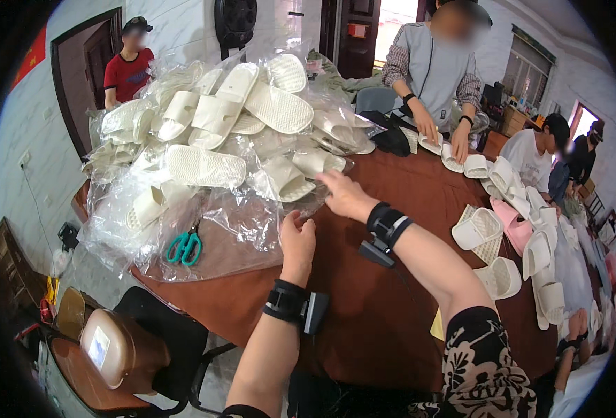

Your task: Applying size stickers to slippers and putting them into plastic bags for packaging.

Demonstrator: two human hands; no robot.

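Observation:
A big heap of cream slippers (207,166) lies in and on a clear plastic bag (242,216) at the left of the table. My left hand (298,242) is closed at the bag's near right edge, its fingers curled on the plastic and partly hidden. Just beyond it, my right hand (350,197) reaches in from the right with fingers stretched out, close to a cream slipper (285,178) at the heap's right side. Nothing shows in that hand. Teal-handled scissors (184,249) rest on the plastic at the heap's near side.
The table has a brown cloth (364,306). A row of cream slippers (539,249) and a pink slipper (511,221) line its right side. Across the table a person's hands (444,139) handle slippers. A chair (151,313) and a tan lidded bin (109,348) stand at the lower left.

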